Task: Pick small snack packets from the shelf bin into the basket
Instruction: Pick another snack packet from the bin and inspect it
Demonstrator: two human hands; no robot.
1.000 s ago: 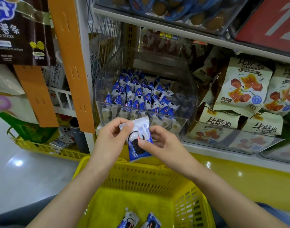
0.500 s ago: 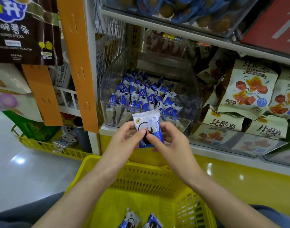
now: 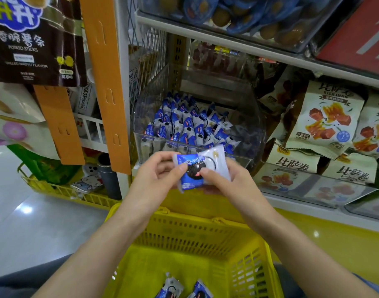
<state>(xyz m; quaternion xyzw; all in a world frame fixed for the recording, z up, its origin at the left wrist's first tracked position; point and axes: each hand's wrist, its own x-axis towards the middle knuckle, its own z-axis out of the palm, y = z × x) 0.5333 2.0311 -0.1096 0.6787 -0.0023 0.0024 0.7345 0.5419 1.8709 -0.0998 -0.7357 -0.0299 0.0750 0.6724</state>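
A person's left hand (image 3: pixel 158 172) and right hand (image 3: pixel 231 181) both pinch one blue-and-white snack packet (image 3: pixel 202 166), thumbs on its face. They hold it in the air just in front of the clear shelf bin (image 3: pixel 248 125) and above the far rim of the yellow basket (image 3: pixel 190 235). More such packets (image 3: pixel 184 127) fill the bin; a pair of packets (image 3: pixel 171 287) lies on the basket floor. The pick looks done and the drop is pending: the next move likely calls for lowering the packet past the rim and letting go with both hands.
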